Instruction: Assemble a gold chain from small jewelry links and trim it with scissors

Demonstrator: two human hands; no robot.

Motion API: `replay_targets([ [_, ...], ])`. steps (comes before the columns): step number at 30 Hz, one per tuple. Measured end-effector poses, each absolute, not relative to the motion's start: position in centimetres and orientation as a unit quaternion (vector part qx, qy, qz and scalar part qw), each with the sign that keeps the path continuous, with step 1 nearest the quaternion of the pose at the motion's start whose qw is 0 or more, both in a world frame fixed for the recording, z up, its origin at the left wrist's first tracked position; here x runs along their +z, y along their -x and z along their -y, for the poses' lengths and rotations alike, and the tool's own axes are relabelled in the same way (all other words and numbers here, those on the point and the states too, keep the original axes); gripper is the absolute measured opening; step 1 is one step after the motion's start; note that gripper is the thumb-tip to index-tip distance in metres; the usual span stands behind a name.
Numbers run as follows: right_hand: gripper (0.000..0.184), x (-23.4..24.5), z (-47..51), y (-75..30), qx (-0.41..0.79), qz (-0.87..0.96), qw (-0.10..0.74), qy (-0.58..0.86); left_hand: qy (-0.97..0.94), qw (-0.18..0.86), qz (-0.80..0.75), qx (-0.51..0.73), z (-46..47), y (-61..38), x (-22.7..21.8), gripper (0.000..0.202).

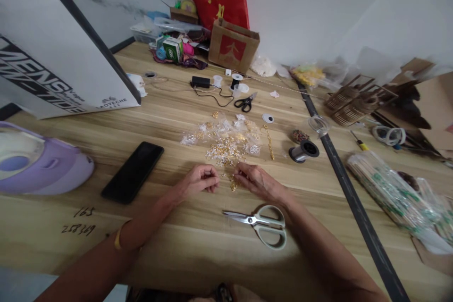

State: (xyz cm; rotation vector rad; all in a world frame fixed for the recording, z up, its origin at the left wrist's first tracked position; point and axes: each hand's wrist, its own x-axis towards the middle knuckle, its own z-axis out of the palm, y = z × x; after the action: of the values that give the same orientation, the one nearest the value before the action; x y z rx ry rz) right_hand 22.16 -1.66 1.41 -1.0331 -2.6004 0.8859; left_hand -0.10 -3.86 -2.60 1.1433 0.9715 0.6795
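Note:
My left hand (pixel 202 179) rests by the near edge of a loose pile of gold and clear beads (pixel 223 150), its fingers pinched together; whatever is between them is too small to name. Across a narrow gap, my right hand (pixel 253 178) is closed in a pinch beside a small gold cluster of beads (pixel 233 184) on the table. Its fingertips hide what they may hold. Clear plastic bags of beads (pixel 226 127) lie just behind the pile. Scissors with pale green handles (pixel 262 223) lie slightly open below my right hand.
A black phone (pixel 133 172) and a lilac appliance (pixel 53 163) lie left. Wire spools (pixel 303 151), a gold chain (pixel 270 142) and black-handled scissors (pixel 245 103) sit beyond the hands. A large white box (pixel 60 42) stands at left, wrapped sticks (pixel 389 188) at right.

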Motion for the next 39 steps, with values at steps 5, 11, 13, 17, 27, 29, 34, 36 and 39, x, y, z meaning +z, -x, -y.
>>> replay_targets([
  [5, 0.010, 2.5, 1.9, -22.2, 0.305, 0.878, 0.106, 0.354, -0.515, 0.678, -0.426, 0.306, 3.9, 0.1, -2.7, 0.030],
  [11, 0.013, 4.0, 2.2, -22.8, 0.244, 0.904, 0.129, 0.327, -0.527, 0.679, -0.413, 0.300, 4.1, 0.3, -2.2, 0.027],
  [13, 0.014, 4.7, 2.6, -23.0, 0.230, 0.910, 0.135, 0.317, -0.537, 0.675, -0.409, 0.298, 4.2, 0.3, -1.9, 0.026],
  [17, 0.018, 6.2, 3.2, -23.2, 0.204, 0.918, 0.144, 0.307, -0.552, 0.662, -0.402, 0.309, 4.3, 0.5, -1.4, 0.024],
  [27, 0.019, 7.3, 3.9, -23.7, 0.202, 0.919, 0.147, 0.306, -0.580, 0.634, -0.410, 0.306, 4.1, 0.8, -1.0, 0.023],
  [29, 0.020, 7.4, 4.0, -23.7, 0.201, 0.917, 0.157, 0.306, -0.589, 0.627, -0.411, 0.303, 4.0, 0.8, -1.2, 0.023],
  [34, 0.023, 7.7, 4.3, -23.5, 0.203, 0.917, 0.171, 0.296, -0.610, 0.607, -0.421, 0.287, 4.0, 0.6, -1.5, 0.023],
  [36, 0.023, 7.8, 4.4, -23.5, 0.204, 0.917, 0.173, 0.297, -0.615, 0.600, -0.425, 0.285, 4.0, 0.6, -1.5, 0.022],
  [39, 0.023, 7.8, 4.4, -23.5, 0.203, 0.915, 0.175, 0.300, -0.622, 0.596, -0.422, 0.282, 4.0, 0.7, -1.4, 0.020],
])
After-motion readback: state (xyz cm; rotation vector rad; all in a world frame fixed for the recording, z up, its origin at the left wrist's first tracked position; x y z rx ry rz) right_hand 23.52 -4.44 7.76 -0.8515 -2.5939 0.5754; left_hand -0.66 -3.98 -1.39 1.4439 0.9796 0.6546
